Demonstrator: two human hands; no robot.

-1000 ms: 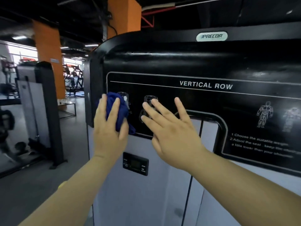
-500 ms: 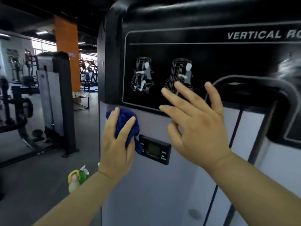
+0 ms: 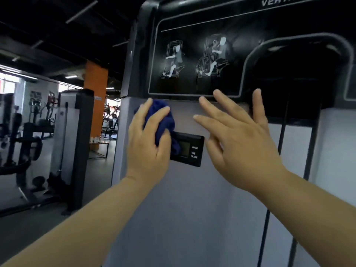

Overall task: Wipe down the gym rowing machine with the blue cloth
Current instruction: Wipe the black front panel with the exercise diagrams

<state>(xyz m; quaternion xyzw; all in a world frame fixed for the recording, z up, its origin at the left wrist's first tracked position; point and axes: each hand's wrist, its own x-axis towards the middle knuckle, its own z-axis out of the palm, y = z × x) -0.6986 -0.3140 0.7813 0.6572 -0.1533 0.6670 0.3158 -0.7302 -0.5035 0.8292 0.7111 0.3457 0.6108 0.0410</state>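
Our left hand [image 3: 148, 145] grips the bunched blue cloth [image 3: 163, 118] against the rowing machine [image 3: 192, 209], on its grey panel, touching the counter display [image 3: 187, 150]. Right hand [image 3: 244, 137] is open, fingers spread. We judge this mid-wipe, with the lower panel still to do.

On my feed the blue cloth [image 3: 163, 120], bunched under the left hand [image 3: 148, 143], looks soft and fuzzy: a napped textile with a matt, deep-blue surface and loose folds. The rowing machine [image 3: 188, 218] has a lower shroud that reads as smooth, pale grey painted sheet, satin rather than shiny. Above it, the black instruction panel [image 3: 192, 26] is glossy and catches streaks of ceiling light around its white printed figures. The small display unit [image 3: 189, 149] looks like hard black plastic, with a dull casing and a slightly shinier screen. I see the floor [image 3: 38, 237] as dark and matt, and the orange pillar [image 3: 96, 83] as flat paint.
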